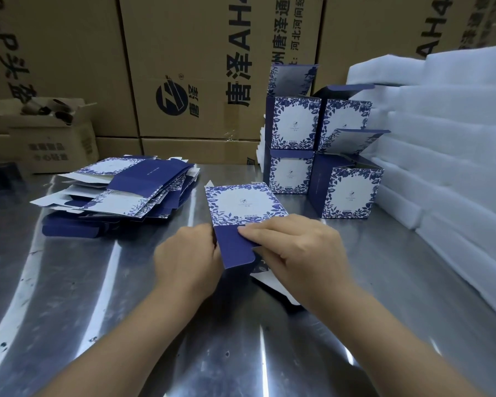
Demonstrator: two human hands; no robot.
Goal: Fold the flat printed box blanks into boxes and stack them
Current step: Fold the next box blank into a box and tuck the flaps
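While the left hand (188, 259) is gripping its edge, the box blank (242, 206) is showing blue floral print. Fingers (258, 234) of the right hand (301, 247) are pinching its navy flap (234, 250), hiding the rest.

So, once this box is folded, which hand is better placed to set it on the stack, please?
Right, probably: the folded boxes stand just beyond the right hand, while the left hand sits nearer the pile of flat blanks. Both hold the blank now.

Reflective steel table (103, 310) bearing a loose pile of flat box blanks (126, 190) at left, folded boxes (351, 193) stacked two high at rear right, and white foam sheets (455, 181) piled along the right edge.
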